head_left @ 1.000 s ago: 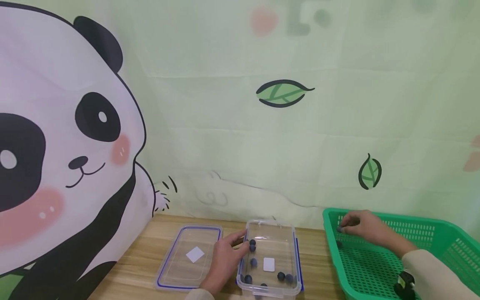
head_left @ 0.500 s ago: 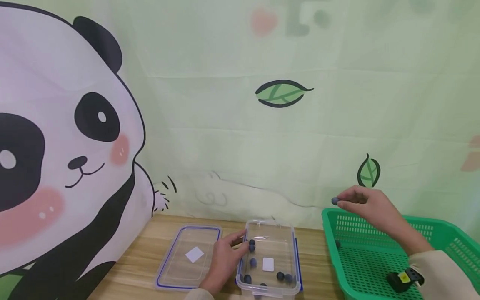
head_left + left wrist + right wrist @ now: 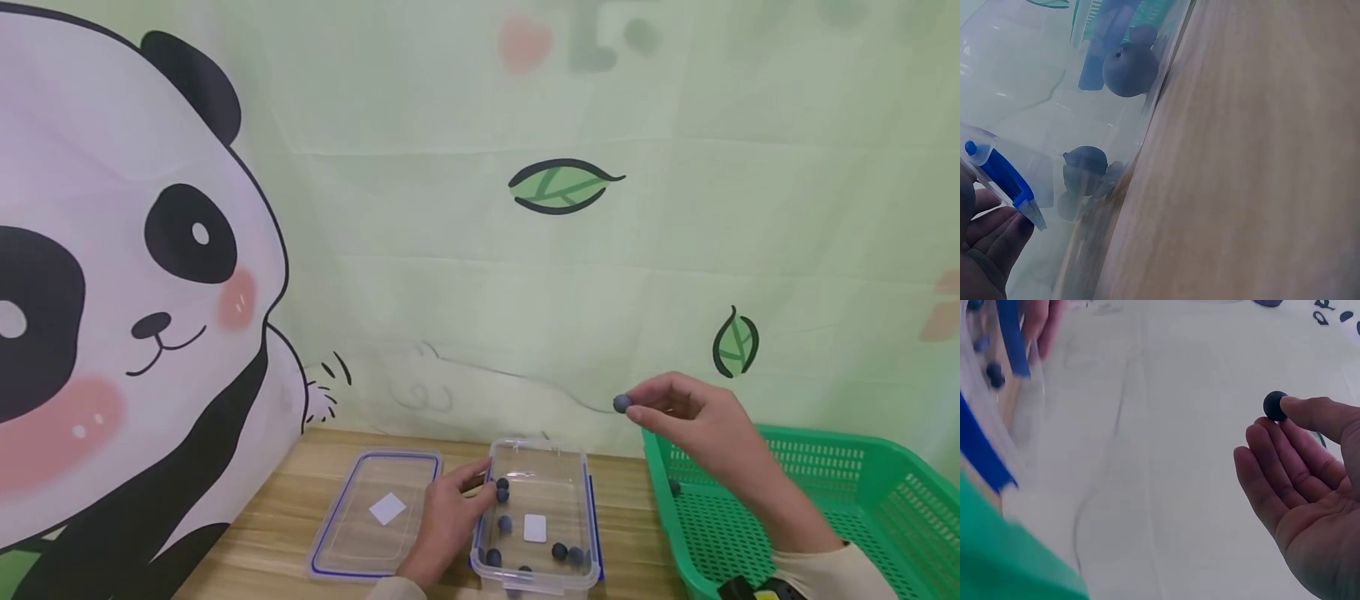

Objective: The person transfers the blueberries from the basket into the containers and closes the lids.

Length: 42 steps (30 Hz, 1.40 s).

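Observation:
Between thumb and fingertips my right hand (image 3: pixel 701 421) pinches a blueberry (image 3: pixel 622 403), held up in front of the backdrop, left of the green basket's near-left corner. In the right wrist view the blueberry (image 3: pixel 1275 406) sits at the fingertips, with the other fingers (image 3: pixel 1266 487) loosely extended. My left hand (image 3: pixel 450 517) rests against the left side of a clear plastic box (image 3: pixel 540 467), fingers spread along its wall. In the left wrist view its fingertips touch a blue-edged flap (image 3: pixel 1007 178). Several blueberries (image 3: pixel 559 551) lie inside the box, around a white square label (image 3: pixel 535 528).
A clear lid (image 3: pixel 352 508) with a blue seal lies left of the box on the wooden table (image 3: pixel 630 517). At the right stands a green perforated basket (image 3: pixel 825 458) with a blueberry (image 3: pixel 674 487) at its left wall. A panda-print backdrop (image 3: pixel 450 292) hangs behind.
My right hand has lifted the blueberry up out of the green basket and carried it left, past the basket's rim. The left hand and the box have stayed put.

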Tool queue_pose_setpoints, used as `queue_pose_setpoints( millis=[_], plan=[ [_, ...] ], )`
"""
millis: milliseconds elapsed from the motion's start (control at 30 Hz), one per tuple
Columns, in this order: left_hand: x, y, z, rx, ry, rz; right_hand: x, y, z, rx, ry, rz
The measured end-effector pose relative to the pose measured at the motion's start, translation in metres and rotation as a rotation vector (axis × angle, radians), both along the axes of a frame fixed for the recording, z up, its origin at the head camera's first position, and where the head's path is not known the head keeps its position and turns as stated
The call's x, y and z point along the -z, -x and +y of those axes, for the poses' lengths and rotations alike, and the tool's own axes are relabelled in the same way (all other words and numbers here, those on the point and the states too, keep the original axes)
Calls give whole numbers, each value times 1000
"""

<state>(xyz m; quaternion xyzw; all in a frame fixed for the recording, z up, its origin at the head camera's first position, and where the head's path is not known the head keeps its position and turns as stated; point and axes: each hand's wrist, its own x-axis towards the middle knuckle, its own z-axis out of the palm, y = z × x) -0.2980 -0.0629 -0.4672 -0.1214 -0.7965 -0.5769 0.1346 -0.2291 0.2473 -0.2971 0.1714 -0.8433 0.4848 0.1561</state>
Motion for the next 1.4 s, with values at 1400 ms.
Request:
queue_pose_setpoints(
  millis=[1400],
  plan=[
    [-1,0,2,-1,17,24,130,15,-95,-159,103,-218]
  ],
)
